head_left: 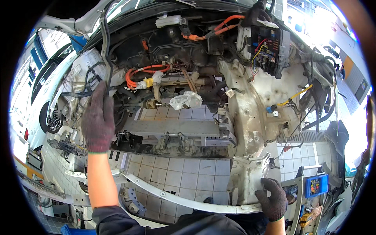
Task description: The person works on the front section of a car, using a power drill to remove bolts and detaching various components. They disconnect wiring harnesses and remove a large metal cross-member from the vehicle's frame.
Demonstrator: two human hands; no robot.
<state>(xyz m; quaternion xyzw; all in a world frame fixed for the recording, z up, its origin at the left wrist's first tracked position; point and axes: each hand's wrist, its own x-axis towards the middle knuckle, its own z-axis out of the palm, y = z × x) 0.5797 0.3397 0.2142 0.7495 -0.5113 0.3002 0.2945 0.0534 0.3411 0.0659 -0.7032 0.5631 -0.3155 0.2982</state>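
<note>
My left hand (pixel 98 119), in a dark knitted glove, is raised at the left of a stripped car front. Its fingers are stretched out, overlapping the lower end of a long dark strip (pixel 105 43) that runs down from above; I cannot tell whether they touch it. My right hand (pixel 272 199), gloved alike, is at the lower right beside the front end of a pale metal frame rail (pixel 246 172). Its fingers are loosely bent and apart, with nothing visible between them. A curved white crossbar (pixel 176 199) spans the front, before my body.
Orange cables (pixel 135 76) and a drive shaft end (pixel 150 103) beside clear plastic wrap (pixel 186 100) lie in the bay. An opened fuse box (pixel 268 51) stands at upper right. A cart holds a blue bin (pixel 316 185) and a yellow tool (pixel 306 219). A white car (pixel 45 94) stands left.
</note>
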